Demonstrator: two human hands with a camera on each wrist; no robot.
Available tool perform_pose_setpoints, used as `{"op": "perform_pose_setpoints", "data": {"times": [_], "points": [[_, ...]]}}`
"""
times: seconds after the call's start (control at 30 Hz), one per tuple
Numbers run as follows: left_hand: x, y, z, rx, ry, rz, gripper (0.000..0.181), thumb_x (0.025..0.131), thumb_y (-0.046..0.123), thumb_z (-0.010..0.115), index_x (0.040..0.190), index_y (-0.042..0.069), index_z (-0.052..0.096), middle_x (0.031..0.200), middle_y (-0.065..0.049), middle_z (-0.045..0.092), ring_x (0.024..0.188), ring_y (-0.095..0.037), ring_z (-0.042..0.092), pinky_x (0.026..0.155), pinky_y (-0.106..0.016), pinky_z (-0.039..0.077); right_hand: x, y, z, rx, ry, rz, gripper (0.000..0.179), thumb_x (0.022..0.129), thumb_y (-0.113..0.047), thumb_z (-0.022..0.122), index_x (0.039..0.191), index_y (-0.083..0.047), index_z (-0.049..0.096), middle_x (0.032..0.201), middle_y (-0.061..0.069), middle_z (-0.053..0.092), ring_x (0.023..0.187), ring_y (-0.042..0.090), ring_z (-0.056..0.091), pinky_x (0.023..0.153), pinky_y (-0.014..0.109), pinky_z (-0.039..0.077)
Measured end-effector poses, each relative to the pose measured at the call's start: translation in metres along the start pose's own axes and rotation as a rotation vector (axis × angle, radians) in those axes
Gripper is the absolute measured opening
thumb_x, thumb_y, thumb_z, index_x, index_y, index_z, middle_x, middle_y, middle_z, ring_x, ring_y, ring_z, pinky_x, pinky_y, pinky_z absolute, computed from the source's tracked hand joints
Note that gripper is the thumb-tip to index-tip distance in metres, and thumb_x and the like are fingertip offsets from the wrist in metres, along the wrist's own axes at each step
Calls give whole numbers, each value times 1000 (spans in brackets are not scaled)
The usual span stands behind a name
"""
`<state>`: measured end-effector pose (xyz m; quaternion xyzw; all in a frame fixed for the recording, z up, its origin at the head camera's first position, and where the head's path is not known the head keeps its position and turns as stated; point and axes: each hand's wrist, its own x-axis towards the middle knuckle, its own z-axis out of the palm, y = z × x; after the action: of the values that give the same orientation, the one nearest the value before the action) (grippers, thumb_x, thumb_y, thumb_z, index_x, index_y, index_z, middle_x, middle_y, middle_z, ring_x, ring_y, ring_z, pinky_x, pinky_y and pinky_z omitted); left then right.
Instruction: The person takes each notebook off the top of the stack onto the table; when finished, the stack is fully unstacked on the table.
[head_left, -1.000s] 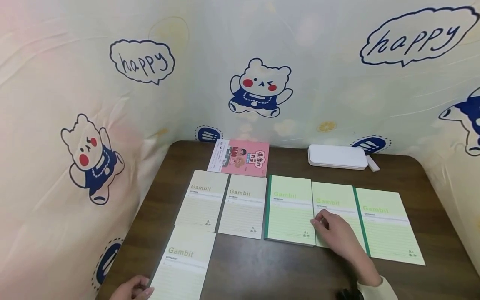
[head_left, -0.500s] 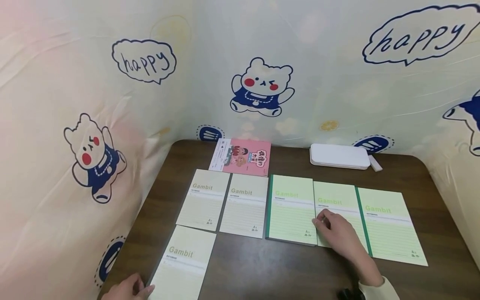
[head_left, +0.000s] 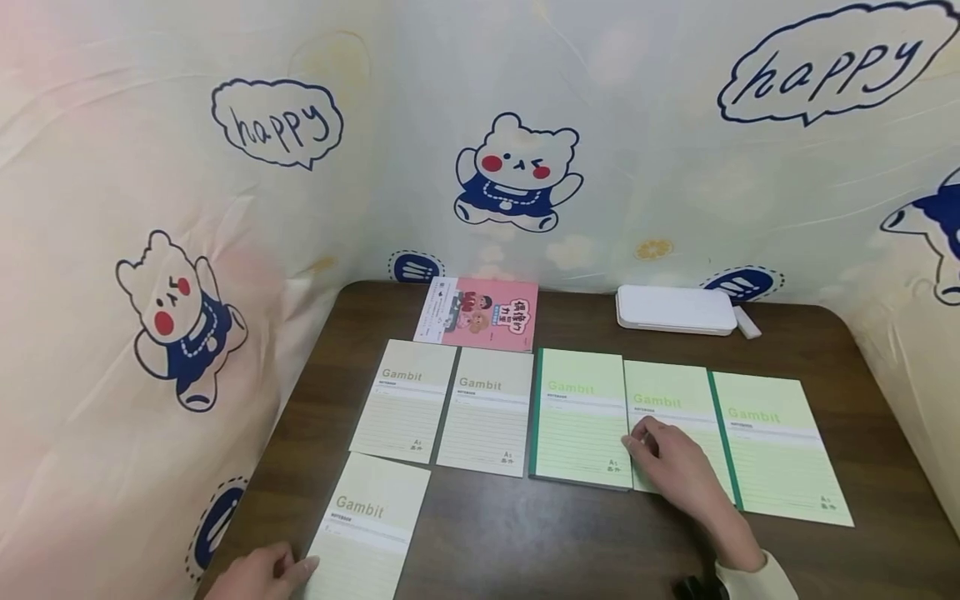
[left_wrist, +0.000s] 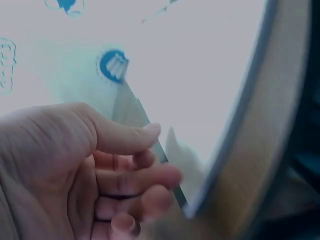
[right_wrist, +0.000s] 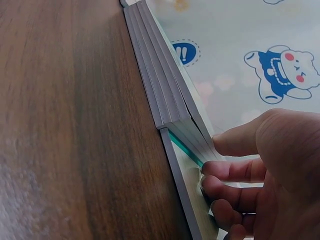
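My left hand (head_left: 258, 571) lies beside the cream Gambit notebook (head_left: 367, 533) at the table's near left, its thumb at the spine edge. In the left wrist view the fingers (left_wrist: 157, 200) curl loosely next to that notebook (left_wrist: 200, 65), whose cover is washed out. My right hand (head_left: 686, 471) rests on the middle green notebook (head_left: 660, 379), thumb at the right edge of the green notebook stack (head_left: 581, 417). In the right wrist view its fingertips (right_wrist: 212, 185) touch the side of the stack (right_wrist: 160, 65). Neither hand visibly grips anything.
Two cream notebooks (head_left: 405, 400) lie left of the green ones, and another green notebook (head_left: 780, 442) lies at the right. A pink booklet (head_left: 487, 312), a white case (head_left: 675, 310) and a small white block (head_left: 746, 323) sit at the back, before a printed curtain (head_left: 652, 167).
My left hand has shifted slightly away from me and to the right along the cream notebook's edge. The right hand has stayed in place.
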<state>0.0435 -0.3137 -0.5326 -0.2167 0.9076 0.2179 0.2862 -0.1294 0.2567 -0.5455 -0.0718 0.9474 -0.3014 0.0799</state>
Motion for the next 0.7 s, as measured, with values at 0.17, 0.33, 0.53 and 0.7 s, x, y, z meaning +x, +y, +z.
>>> {"op": "perform_pose_setpoints", "data": {"times": [0.17, 0.33, 0.53, 0.7], "points": [[-1, 63, -8, -144, 140, 167, 32, 110, 38, 69, 91, 13, 64, 70, -1, 60, 66, -17, 57, 62, -32, 44, 0, -1, -1, 3, 5, -2, 25, 111, -36, 68, 108, -12, 72, 78, 0, 57, 71, 16, 49, 64, 32, 37], [2, 123, -3, -279, 199, 403, 31, 110, 34, 70, 87, 16, 64, 65, 3, 61, 59, -12, 57, 56, -27, 45, -1, 0, 2, -14, 27, -33, 20, 111, -33, 68, 106, -14, 71, 76, -2, 56, 71, 15, 48, 64, 32, 37], [11, 181, 16, -258, 133, 626, 29, 111, 35, 69, 86, 19, 67, 64, 10, 63, 56, -8, 57, 53, -26, 44, -2, -3, 5, -74, 70, -111, 14, 110, -27, 69, 105, -15, 72, 77, -6, 57, 73, 15, 48, 67, 32, 38], [29, 234, 36, -152, 162, 778, 29, 111, 42, 67, 86, 27, 68, 60, 15, 55, 53, -5, 50, 53, -26, 40, -4, -2, 5, -88, 95, -108, 10, 109, -23, 71, 106, -14, 73, 79, -6, 59, 74, 16, 48, 68, 34, 39]]}}
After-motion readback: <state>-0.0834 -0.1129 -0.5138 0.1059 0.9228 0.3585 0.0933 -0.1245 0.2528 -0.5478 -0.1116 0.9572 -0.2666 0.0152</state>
